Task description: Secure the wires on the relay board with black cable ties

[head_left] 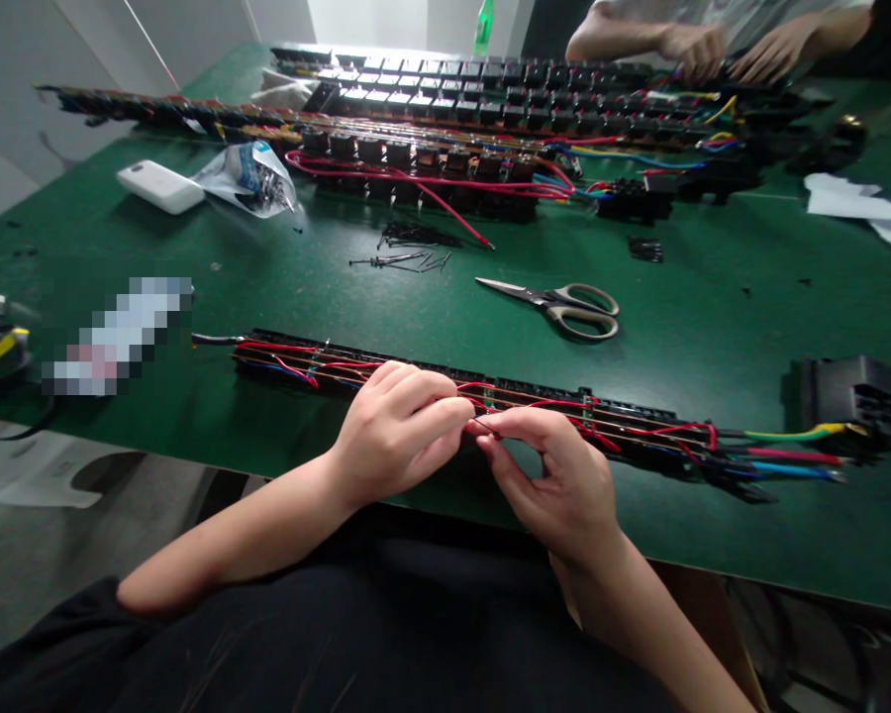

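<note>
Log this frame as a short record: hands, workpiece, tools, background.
Left hand: fingers curled at the wired black bar; grip hidden
Right hand: thumb and index finger at a thin dark strip
Workpiece: wired black bar, lying on the green table
Beyond it: scissors, loose thin black pieces
Back: more wired bars, another person's hands

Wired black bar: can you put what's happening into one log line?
Left hand, right hand: fingertips at thin dark piece | wired black bar: on green table | scissors: beyond bar
</note>
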`<move>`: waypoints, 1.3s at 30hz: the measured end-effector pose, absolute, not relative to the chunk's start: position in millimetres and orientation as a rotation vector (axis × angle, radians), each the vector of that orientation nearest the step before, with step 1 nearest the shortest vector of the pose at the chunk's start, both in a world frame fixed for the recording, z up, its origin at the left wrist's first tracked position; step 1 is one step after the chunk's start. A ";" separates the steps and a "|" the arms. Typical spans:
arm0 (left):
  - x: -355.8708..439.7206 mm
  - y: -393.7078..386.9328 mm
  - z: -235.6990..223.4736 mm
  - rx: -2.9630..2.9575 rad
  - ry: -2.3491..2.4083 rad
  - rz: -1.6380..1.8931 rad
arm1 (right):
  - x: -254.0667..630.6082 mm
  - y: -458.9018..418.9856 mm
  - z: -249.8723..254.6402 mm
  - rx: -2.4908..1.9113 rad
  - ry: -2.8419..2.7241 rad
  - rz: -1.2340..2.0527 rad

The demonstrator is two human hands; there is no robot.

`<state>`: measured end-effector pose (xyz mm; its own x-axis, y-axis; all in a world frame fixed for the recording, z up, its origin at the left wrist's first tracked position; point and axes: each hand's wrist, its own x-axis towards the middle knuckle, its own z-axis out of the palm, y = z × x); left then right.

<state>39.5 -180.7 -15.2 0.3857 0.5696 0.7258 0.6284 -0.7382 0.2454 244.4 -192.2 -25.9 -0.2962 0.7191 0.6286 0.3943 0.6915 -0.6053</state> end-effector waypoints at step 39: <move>43.2 -179.0 -5.9 -2.752 -0.998 -1.470 | 247.5 -192.4 -16.5 -0.635 -1.899 0.361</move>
